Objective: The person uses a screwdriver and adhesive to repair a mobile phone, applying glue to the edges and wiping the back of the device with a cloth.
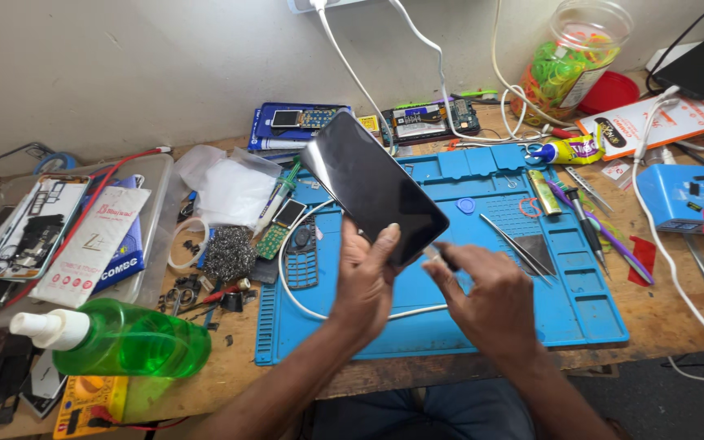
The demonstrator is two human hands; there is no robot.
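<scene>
Hands first: your left hand (366,281) clamps the lower end of a dark smartphone (372,186), thumb across the glass, holding it tilted above the blue work mat (580,305). Your right hand (489,295) is pinched shut on a slim dark tool (440,255) whose tip meets the phone's lower edge; what kind of tip it has cannot be told from here. Keep the left grip firm along the sides rather than pressing the screen, and work the tool in shallow, parallel to the edge, so the glass is not levered hard at one spot.

Beside your left forearm, a green spray bottle (128,338) lies on its side on the wooden bench (670,322), with a yellow meter (91,399) just below it. A white cable (303,301) loops across the mat under your wrists. Near the mat's left edge sit a keypad frame (301,257) and a small green circuit board (275,238); a pair of tweezers (519,247) rests just right of your hand.

Farther back, a blue box (686,198) stands at right, a tube of glue (565,150) lies past the mat, and a clear jar of coloured rubber bands (572,61) stands against the wall.
</scene>
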